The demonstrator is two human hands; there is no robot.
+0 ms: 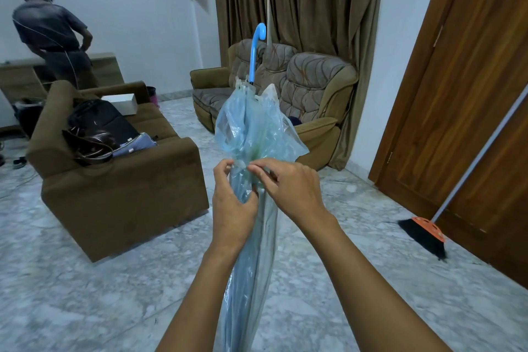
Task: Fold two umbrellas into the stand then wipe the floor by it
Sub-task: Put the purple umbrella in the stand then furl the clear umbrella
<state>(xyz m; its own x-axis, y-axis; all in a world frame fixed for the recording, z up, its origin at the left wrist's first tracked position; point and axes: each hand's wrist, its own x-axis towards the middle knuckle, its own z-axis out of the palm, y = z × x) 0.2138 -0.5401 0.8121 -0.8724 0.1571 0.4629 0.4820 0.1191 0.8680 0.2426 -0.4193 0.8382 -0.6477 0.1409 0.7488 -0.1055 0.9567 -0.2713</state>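
A translucent pale-blue umbrella point(251, 128) is held in front of me with its curved blue handle point(255, 48) pointing up and away. Its canopy is gathered into a narrow bundle below my hands and still flares loose above them. My left hand point(233, 203) grips the bundled canopy, thumb and fingers wrapped round it. My right hand point(288, 186) pinches a small strap or fold of the canopy at the gathered waist, right beside my left fingertips. No umbrella stand or second umbrella shows in this view.
A brown sofa point(120, 186) with bags stands at left, a patterned sofa point(285, 88) behind the umbrella. A broom point(425, 233) leans on the wooden door point(457, 94) at right. Another person point(54, 34) stands at the far left. Marble floor point(85, 294) lies all around.
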